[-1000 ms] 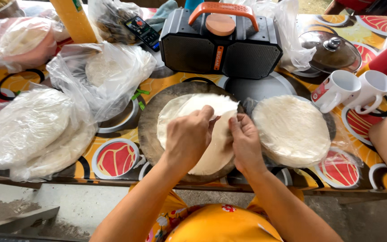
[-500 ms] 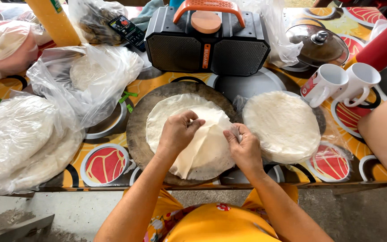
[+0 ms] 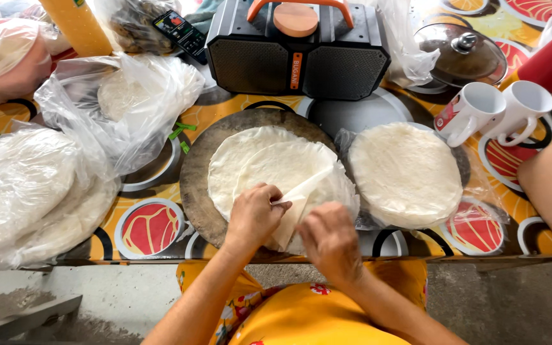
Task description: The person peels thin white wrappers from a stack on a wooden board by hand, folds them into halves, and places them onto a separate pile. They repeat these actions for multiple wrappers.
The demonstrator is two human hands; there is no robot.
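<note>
Seen from the head camera, looking straight down, a round wooden board point(image 3: 193, 185) lay at the centre of the frame on a table point(image 3: 225, 108) with an orange patterned cloth. On the board were thin white wrappers point(image 3: 257, 156), at least two sheets overlapping. The left hand point(image 3: 253, 214) sat at the lower centre, fingers closed in a pinch on the near edge of a folded wrapper flap point(image 3: 298, 198). The right hand point(image 3: 330, 239) was just beside it, lower and to the right, fingers curled down on the same sheet; whether it gripped or only pressed could not be told. The flap ran as a long wedge from lower left toward upper right, pointing away from both hands, with the left hand nearer its tip. A second stack of wrappers point(image 3: 407, 176) lay right of the board. Three plastic bags of wrappers point(image 3: 33, 185) filled the left of the frame. Two white mugs point(image 3: 499, 105) stood at the upper right, beside a pot lid point(image 3: 461, 54). A black speaker point(image 3: 298, 54) sat at the top centre
</note>
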